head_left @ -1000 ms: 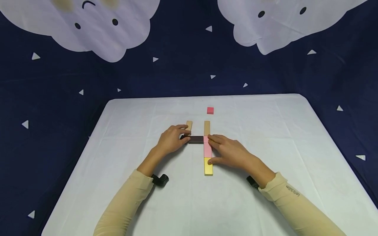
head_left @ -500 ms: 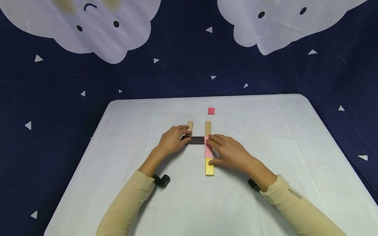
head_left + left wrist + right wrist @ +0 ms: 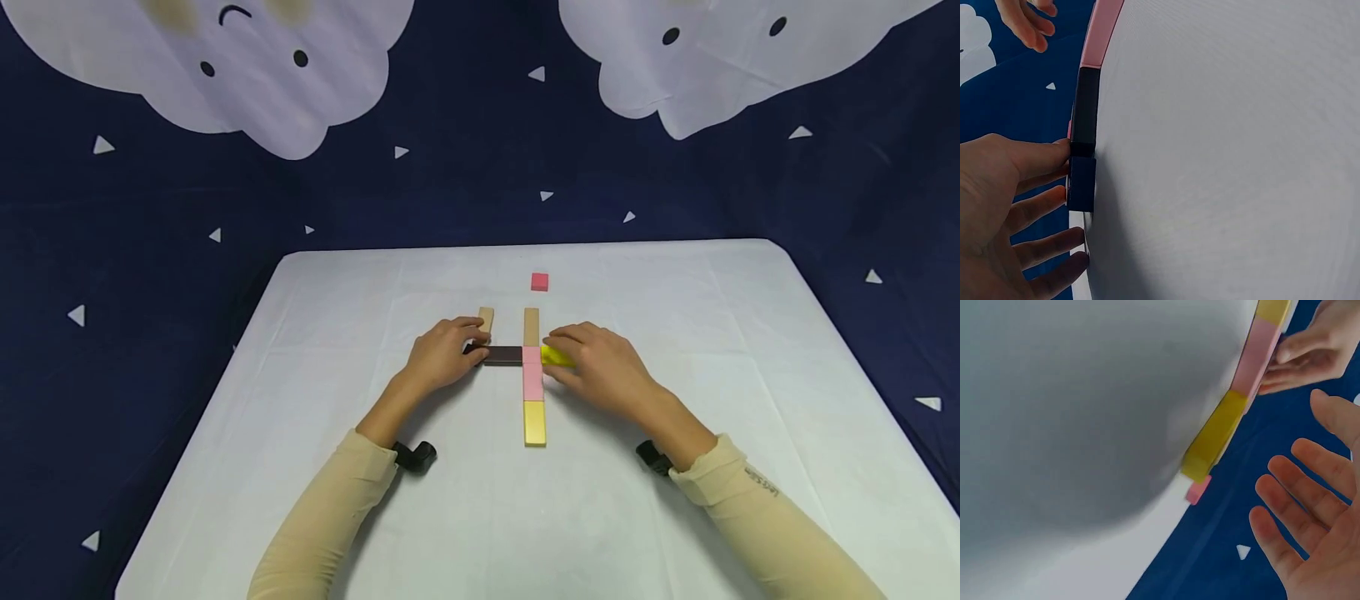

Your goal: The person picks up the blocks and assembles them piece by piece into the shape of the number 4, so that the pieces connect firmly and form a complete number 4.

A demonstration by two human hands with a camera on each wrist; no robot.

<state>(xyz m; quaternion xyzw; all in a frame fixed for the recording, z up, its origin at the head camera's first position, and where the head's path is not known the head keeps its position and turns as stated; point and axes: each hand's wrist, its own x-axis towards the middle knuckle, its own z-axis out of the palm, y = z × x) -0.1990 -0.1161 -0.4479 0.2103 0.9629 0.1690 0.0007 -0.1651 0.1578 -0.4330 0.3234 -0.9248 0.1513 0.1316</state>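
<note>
In the head view, a cross of flat blocks lies on the table. A small pink square (image 3: 531,355) forms its centre, with a longer pink block (image 3: 532,382) and a yellow block (image 3: 535,423) below and a wooden block (image 3: 531,327) above. To the left runs a black block (image 3: 502,356); a dark blue block (image 3: 1082,184) continues it in the left wrist view. My left hand (image 3: 442,354) rests its thumb near where these two meet, other fingers extended. A second yellow block (image 3: 556,356) extends right from the centre. Beside it is my right hand (image 3: 603,367), fingers spread in its wrist view.
Another wooden block (image 3: 487,321) sticks out beyond the left fingers, slightly slanted. A red block (image 3: 540,282) lies alone farther back. A white cloth covers the table (image 3: 735,517), and a dark blue curtain (image 3: 480,200) with clouds hangs behind it.
My right hand has shifted from over the pink and lower yellow blocks up and right, uncovering the second yellow block. My left hand keeps its place at the dark blocks.
</note>
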